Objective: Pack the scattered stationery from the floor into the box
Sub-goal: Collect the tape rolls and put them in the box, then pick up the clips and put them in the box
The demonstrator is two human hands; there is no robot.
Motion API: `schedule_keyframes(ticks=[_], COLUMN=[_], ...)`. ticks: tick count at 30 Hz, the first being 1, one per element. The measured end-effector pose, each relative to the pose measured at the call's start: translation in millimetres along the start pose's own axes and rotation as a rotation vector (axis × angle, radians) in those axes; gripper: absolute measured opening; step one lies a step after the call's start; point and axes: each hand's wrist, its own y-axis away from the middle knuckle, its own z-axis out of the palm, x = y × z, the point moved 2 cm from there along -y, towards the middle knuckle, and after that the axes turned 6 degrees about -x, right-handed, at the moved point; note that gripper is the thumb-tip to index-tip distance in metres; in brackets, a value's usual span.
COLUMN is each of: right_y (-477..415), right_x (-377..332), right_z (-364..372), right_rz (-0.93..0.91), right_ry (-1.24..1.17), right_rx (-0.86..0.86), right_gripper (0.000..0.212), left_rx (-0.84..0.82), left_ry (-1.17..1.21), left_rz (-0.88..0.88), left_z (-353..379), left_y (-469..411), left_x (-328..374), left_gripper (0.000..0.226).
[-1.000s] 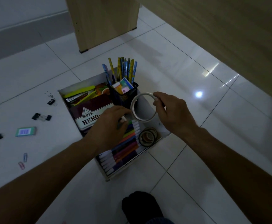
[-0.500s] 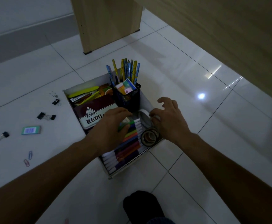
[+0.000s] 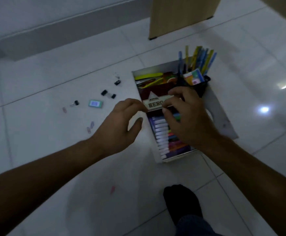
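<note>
The white box (image 3: 222,114) sits on the floor right of centre. It holds a row of markers (image 3: 164,137), a dark red "HERO" pack (image 3: 154,101), yellow items at the back and a black pen holder (image 3: 201,86) full of pencils. My right hand (image 3: 188,120) hovers over the markers and the pack, fingers spread, holding nothing. My left hand (image 3: 120,126) is just left of the box's wall, over the floor, fingers curled apart and empty. Still on the floor to the left lie black binder clips (image 3: 108,94), a small green card (image 3: 95,103) and paper clips (image 3: 90,127).
A wooden furniture leg (image 3: 181,16) stands on the tiles behind the box. A grey skirting runs along the wall at the back left. My dark-socked foot (image 3: 181,201) is at the bottom centre. A pink paper clip (image 3: 113,189) lies near it.
The tape roll that my right hand held went down into the box and was let go. My left hand has moved out of the box to the left, and the view swung left.
</note>
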Motion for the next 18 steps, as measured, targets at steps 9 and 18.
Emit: schedule_keyframes(ticks=[9,18], right_y=[-7,-92], right_x=[-97,-115], right_z=[60,143], right_rz=[-0.269,-0.102], right_ry=[-0.018,-0.003], right_rx=[-0.290,-0.665], right_gripper=[0.016,0.031], left_rx=[-0.015,0.148], left_ry=[-0.027,0.015], left_rz=[-0.361,-0.601], left_z=[-14,-37], left_y=[84,84], left_x=[-63,-113], left_gripper=[0.028,0.033])
